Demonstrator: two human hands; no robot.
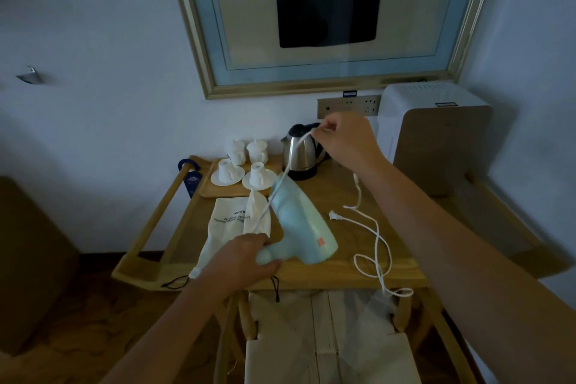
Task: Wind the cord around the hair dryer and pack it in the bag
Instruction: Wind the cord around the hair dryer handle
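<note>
A pale blue hair dryer (299,221) is held above the wooden table (336,268), its handle gripped by my left hand (246,262). Its white cord (378,246) runs from the handle up over the nozzle to my right hand (346,139), which pinches it high above the kettle. The rest of the cord drops from that hand, loops across the table's right side and hangs over the front edge. Its plug (335,215) lies on the table. A cream drawstring bag (230,224) with printed text lies flat on the table's left side, under the dryer.
A steel kettle (300,151) stands at the back of the table. White cups and saucers (240,165) sit on a wooden tray at the back left. A chair with a pale cushion (330,346) is tucked under the front edge. A white appliance (433,121) stands at right.
</note>
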